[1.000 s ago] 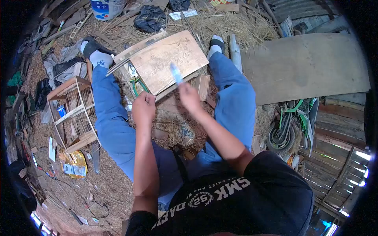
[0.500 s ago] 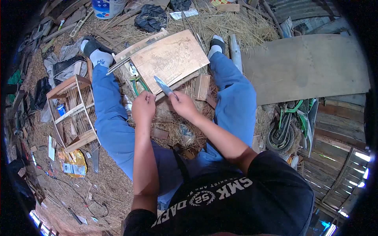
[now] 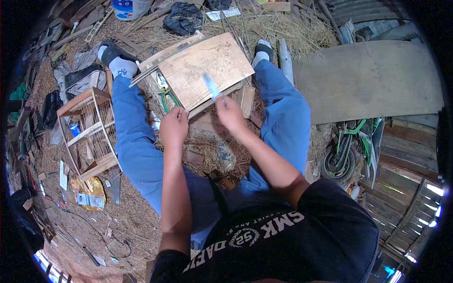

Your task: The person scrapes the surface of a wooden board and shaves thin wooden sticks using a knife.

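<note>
My right hand [image 3: 230, 114] is wrapped round the handle of a knife [image 3: 210, 85], whose blurred blade points away from me over a wooden board [image 3: 203, 66]. At the board's near left corner, my left hand [image 3: 174, 125] is closed with its fingers pinched together. Whatever it pinches, if anything, is too small or hidden to make out. Just beyond the left hand lie green-handled pliers [image 3: 166, 99], partly tucked beside the board. Thin sticks [image 3: 144, 77] rest along the board's left end.
My legs spread on both sides of the board. To the left stands a wooden frame with thin bars [image 3: 89, 134]. A small wooden block [image 3: 247, 101] lies right of the knife. Farther right are a large flat sheet [image 3: 368, 80] and a green motorcycle [image 3: 347, 148]. Straw and scraps cover the ground.
My right hand has swung the knife to the right, away from my left hand. The left hand stays by the board's corner, and the whole view has shifted slightly.
</note>
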Available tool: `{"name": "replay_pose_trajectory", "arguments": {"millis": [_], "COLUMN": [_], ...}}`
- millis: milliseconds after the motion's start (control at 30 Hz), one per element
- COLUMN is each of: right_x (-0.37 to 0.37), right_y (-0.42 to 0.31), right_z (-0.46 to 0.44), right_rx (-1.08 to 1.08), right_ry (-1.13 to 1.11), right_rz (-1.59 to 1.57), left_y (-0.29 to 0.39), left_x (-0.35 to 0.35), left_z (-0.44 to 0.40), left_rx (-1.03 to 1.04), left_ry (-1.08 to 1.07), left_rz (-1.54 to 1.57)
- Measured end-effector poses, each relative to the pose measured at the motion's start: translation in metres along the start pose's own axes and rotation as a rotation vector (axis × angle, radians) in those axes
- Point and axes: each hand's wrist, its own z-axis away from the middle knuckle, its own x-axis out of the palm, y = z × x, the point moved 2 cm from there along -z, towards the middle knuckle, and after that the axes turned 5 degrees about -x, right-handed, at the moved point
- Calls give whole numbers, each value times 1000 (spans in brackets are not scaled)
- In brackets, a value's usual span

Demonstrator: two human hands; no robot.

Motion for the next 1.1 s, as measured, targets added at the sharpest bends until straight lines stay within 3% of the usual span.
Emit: {"name": "replay_pose_trajectory", "arguments": {"millis": [67, 100, 167, 233, 367, 433, 500, 633, 667, 767, 833, 900, 967, 1000, 1100], "right_x": [29, 26, 13, -1, 13, 15, 7, 15, 28, 35, 14, 3, 20, 30, 25], "right_y": [18, 7, -4, 7, 14, 10, 15, -1, 3, 14, 10, 8, -5, -8, 8], "right_z": [20, 27, 26, 0, 12, 17, 7, 20, 29, 27, 9, 3, 26, 33, 22], "right_rx": [-127, -199, -58, -21, 35, -80, 34, -72, -74, -191, 46, 67, 17, -296, -188], "right_ry": [-118, -227, -168, 86, 0, -7, -57, 36, -88, -86, 33, 52, 6, 9, -45], "right_rz": [-66, 45, -22, -24, -72, -45, -33, -111, -74, -2, -133, 12, -33, -12, 41], "left_y": [3, 4, 4, 4, 5, 4, 0, 2, 3, 2, -4, -5, 1, 2, 4], "left_x": [1, 1, 0, 0, 0, 2, 3, 1, 1, 2, 5, 4, 2, 3, 2], "left_z": [0, 0, 0, 3, 2, 0, 1, 1, 1, 0, 1, 1, 2, 2, 1], "left_rx": [2, 4, 12, 12, -18, -11, -11, 6, -24, -24, 7, 45, 2, 4, 17], "left_ry": [16, 15, 7, 16, -3, 7, 7, 20, -6, 0, 23, 52, 23, 23, 37], "left_rz": [-34, -31, -18, -36, -39, -29, -32, -40, -42, -25, -14, 8, -4, 3, -45]}}
